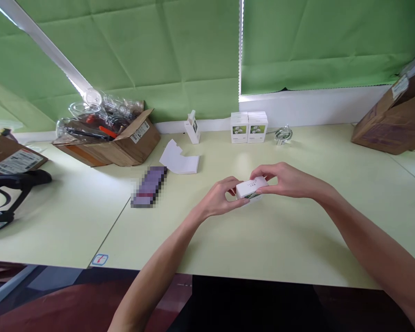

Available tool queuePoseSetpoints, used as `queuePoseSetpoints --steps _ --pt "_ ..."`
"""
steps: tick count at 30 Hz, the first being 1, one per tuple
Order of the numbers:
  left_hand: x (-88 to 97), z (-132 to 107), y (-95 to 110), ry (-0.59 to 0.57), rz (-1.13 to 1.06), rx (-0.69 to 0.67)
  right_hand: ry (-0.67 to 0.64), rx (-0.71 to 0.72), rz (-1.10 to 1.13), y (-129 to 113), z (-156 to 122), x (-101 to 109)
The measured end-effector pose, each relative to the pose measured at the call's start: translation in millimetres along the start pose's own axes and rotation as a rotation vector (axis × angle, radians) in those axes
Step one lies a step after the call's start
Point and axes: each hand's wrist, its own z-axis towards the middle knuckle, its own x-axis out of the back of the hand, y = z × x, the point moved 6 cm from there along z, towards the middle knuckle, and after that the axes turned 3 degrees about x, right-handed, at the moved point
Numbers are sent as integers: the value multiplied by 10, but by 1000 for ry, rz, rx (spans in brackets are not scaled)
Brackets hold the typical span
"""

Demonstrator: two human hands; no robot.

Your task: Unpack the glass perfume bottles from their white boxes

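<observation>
a small white box [251, 188] is held between both hands, tilted, with a green-and-white picture showing along its lower edge. it is gripped from two sides: the left hand [218, 198] is closed around its near left end, with the fingers [228, 186] curled against that end, while the right hand [285, 177] is laid over its far right corner, with the fingers [261, 173] pressed on the top face. no wide opening is shown by either hand, and the box is seen lying wholly between them.

judged from how things lie, one box is in hand, and two like boxes [249, 127] are left standing side by side beyond it, unopened as far as can be told. a clear glass piece [283, 134] is placed to the right of that pair. to the left of the held box, a folded white card [180, 159] and a pixelated purple object [148, 186] are laid on the bench [297, 240], and a white carton [192, 127] is stood upright farther back. a cardboard box [140, 140] filled with glassware in plastic is set farther left.
</observation>
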Motion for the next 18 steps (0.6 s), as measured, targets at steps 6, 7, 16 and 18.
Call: queuePoseSetpoints --steps 6,7,16,18 --pt "-156 13 -51 -25 -47 55 15 21 -62 -57 -27 25" --pt "-171 11 -47 -31 -52 59 19 22 -77 -66 -37 28" --pt "-180 -3 -39 -38 -35 56 61 57 -216 -178 -94 -21" --pt "-191 -7 -44 -34 -25 49 66 59 -237 -200 -96 -35"
